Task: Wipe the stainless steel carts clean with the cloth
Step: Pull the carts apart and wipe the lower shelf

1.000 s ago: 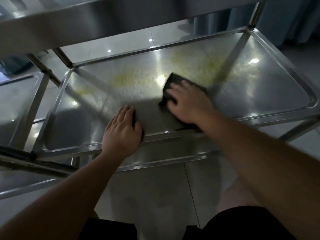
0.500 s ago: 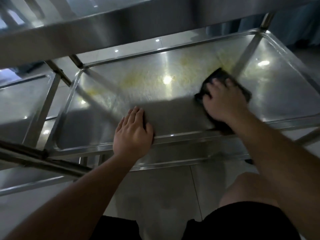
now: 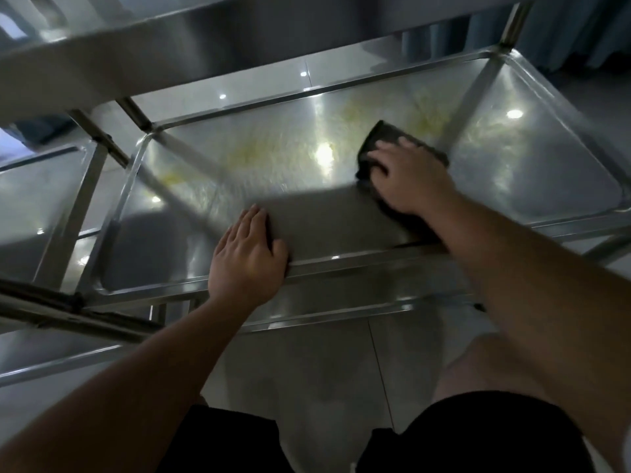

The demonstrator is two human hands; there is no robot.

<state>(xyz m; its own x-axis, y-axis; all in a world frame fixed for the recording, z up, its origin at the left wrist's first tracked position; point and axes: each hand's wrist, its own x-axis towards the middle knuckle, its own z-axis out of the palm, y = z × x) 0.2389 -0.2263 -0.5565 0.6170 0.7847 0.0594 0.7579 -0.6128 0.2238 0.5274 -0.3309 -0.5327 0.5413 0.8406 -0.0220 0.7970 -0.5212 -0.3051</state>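
A stainless steel cart shelf (image 3: 532, 172) lies below me, with yellowish smears (image 3: 252, 151) across its far half. My right hand (image 3: 409, 179) presses flat on a dark cloth (image 3: 386, 138) in the right middle of the shelf. Part of the cloth is hidden under the palm. My left hand (image 3: 246, 257) rests on the shelf's near rim, fingers laid flat on the steel and thumb along the edge, holding nothing.
An upper cart shelf (image 3: 205, 32) overhangs at the top of the view. A second steel cart (image 3: 37, 199) stands to the left, its frame bars crossing near the shelf's left corner. Tiled floor (image 3: 324, 370) and my knees lie below the near rim.
My right hand slid the cloth to the right and farther back across the shelf, then slightly back left. My left hand stayed on the near rim.
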